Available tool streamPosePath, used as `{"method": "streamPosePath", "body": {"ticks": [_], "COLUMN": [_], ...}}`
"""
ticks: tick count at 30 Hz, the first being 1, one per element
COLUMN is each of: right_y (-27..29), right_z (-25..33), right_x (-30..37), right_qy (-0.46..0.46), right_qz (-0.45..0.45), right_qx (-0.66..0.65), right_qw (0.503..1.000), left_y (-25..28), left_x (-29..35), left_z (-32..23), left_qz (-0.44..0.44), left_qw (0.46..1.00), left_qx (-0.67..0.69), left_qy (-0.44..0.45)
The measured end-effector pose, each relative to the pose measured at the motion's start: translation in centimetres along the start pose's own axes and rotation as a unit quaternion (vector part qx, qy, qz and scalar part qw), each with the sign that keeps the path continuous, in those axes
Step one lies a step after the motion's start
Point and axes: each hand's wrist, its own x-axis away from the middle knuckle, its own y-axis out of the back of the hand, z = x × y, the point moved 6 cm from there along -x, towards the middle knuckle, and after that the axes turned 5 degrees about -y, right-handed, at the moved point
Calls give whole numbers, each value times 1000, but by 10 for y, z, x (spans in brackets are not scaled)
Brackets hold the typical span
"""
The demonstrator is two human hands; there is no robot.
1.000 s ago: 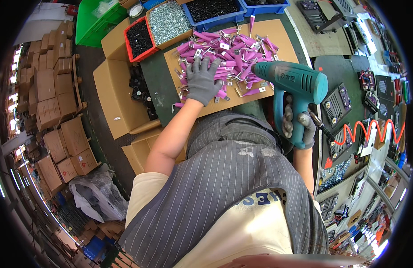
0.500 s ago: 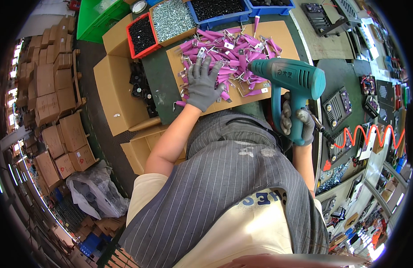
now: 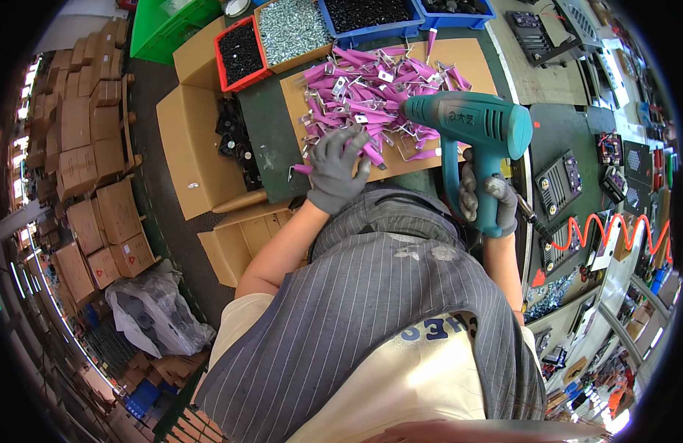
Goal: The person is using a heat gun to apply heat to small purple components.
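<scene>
A teal heat gun [image 3: 470, 118] is gripped by its handle in my grey-gloved right hand [image 3: 505, 205]. Its nozzle points left at a heap of metal pieces with purple sleeves [image 3: 378, 92], which lies on a flat cardboard sheet [image 3: 470, 65]. At the sheet's near left edge, my gloved left hand [image 3: 337, 173] hovers with fingers bent and apart. A purple-sleeved piece [image 3: 372, 155] lies right by its fingertips, and I see none held. Another piece [image 3: 303, 169] sticks out to the left of that hand.
Behind the heap stand a red bin of black parts [image 3: 242, 55], a carton of silvery screws [image 3: 293, 33] and blue bins [image 3: 367, 18]. An open carton [image 3: 186, 155] with black parts is at the left. A red coiled hose [image 3: 614, 225] runs at the right, by several dark assemblies [image 3: 559, 181].
My left hand has drawn back toward me off the heap, its fingers more bent. The heat gun has shifted very slightly left.
</scene>
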Motion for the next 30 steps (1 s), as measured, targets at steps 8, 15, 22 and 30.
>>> {"method": "streamPosePath", "body": {"ticks": [8,15,22,30], "right_y": [-3,-5,-5,-4], "right_z": [0,0,11,5], "right_x": [-1,0,-2,5], "right_qy": [1,8,38,24], "right_qz": [8,25,34,17], "right_qx": [2,-7,-17,12], "right_qw": [1000,1000,999,1000], "left_y": [-24,-28,-36,-38], "left_x": [19,21,25,25], "left_z": [-20,-17,-15,-16], "left_qz": [76,71,89,89], "left_qw": [984,983,982,981], "left_qx": [154,168,168,170], "left_qy": [-51,-23,-6,-2]}}
